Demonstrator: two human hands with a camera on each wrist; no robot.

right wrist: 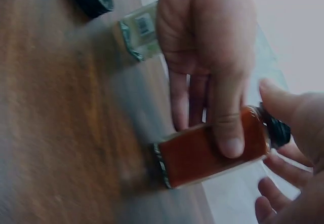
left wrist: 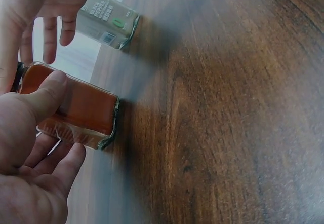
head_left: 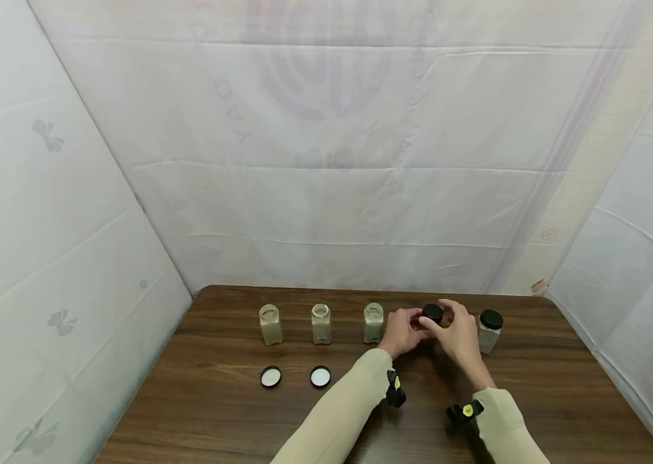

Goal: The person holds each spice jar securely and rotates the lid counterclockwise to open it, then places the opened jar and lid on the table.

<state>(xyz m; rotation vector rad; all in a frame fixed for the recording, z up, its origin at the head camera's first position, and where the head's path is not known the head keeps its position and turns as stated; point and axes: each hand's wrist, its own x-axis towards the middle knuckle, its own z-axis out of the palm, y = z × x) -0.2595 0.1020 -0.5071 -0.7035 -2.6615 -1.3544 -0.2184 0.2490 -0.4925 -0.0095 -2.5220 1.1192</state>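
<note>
Item held: one red jar (left wrist: 86, 107), located toward the far edge of the table (head_left: 216, 412), right of its middle. The left hand (head_left: 402, 332) grips the body, thumb on one broad face, fingers beneath the opposite side; this appears meant to keep the jar from turning. The right hand (head_left: 458, 332) is curled round the black lid (head_left: 433, 313), a hold judged suited to twisting. The hands are thus close together, one clamped on glass, the other on lid. Whether the base touches the table cannot be told.

Three open jars (head_left: 271, 327) (head_left: 322, 327) (head_left: 373, 327) stand upright left of the hands, evenly apart in a line along the far edge. The spacing presumably leaves room for fingers about each. Two loose lids (head_left: 271, 376) (head_left: 321, 376) lie inside up, nearer the front, each before one of the two leftmost jars, probably to keep lid and jar matched. The left sleeve (head_left: 340, 409) covers part of the table before the third.

The pepper jar (left wrist: 109, 19) stands near the far right corner, its cap (head_left: 491, 318) fitted, just beside the right hand
</note>
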